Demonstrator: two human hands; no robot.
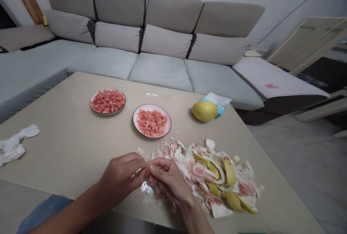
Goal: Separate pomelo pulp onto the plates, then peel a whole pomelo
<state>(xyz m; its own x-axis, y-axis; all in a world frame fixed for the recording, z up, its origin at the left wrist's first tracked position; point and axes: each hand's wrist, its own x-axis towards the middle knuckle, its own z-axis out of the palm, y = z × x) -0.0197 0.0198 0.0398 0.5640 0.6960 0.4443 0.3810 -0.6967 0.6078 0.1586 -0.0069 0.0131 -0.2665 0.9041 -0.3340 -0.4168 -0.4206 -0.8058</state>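
Observation:
My left hand [121,174] and my right hand [173,180] meet above the near side of the table. Between their pinched fingertips is a small piece of pink pomelo flesh [150,180], mostly hidden by the fingers. Just right of my right hand spreads a heap of pomelo peel [229,172], yellow rind mixed with white pith and thin membrane skins. Beyond my hands stands a white, dark-rimmed plate [138,128] bearing pink pomelo pulp [152,122]. Farther back on the left, a second plate [107,112] is heaped with more pulp pieces [108,100].
A whole yellow pomelo [205,111] rests against a blue-and-white tissue pack [220,105] at the table's far right. Crumpled white tissue [16,143] lies at the left edge. A grey sofa [162,69] lines the table's far side.

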